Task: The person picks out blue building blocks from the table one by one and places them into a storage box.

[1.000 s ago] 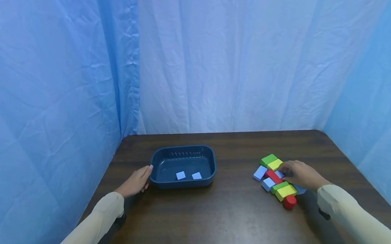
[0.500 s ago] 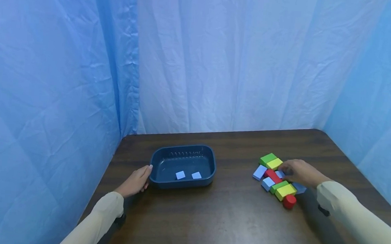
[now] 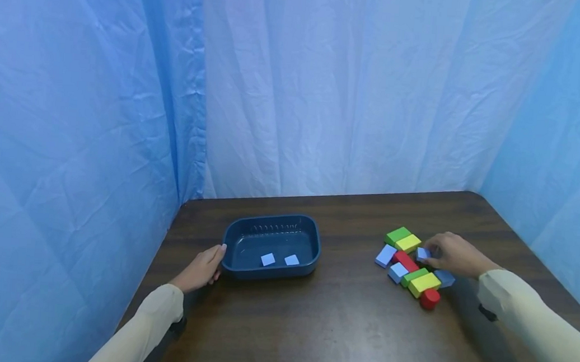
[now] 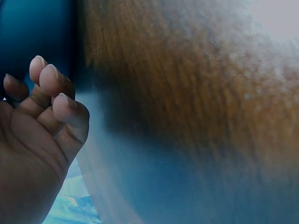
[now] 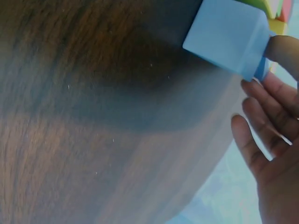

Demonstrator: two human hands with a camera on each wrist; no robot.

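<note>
The person's right hand (image 3: 456, 255) is over the right side of the tabletop (image 3: 330, 329), at a group of coloured blocks. Its grip is pinching a small blue block (image 3: 422, 255) between thumb and fingertips, at the edge of the group, just beside a red block (image 3: 405, 261). In the right wrist view, one blue block looks very large, close to the fingers; which of the blue ones it is, I cannot tell.

The left hand (image 3: 200, 267) is well apart from there, at the left end of a dark blue tray (image 3: 275, 243). The thumb lies on the rim and the fingers are curled against the outer side, so this grip is holding the tray. Inside it, near the front wall, lie two pale blue squares (image 3: 267, 259), side by side but not touching.

In the group I also see, at the far end, a green block (image 3: 398, 235) touching a yellow block (image 3: 409, 244). A red cylinder (image 3: 430, 298) stands at the nearest end. Both arms wear cream sleeves (image 3: 522, 320). Behind the tabletop hangs a pale blue curtain (image 3: 376, 97), with folds running downward.
</note>
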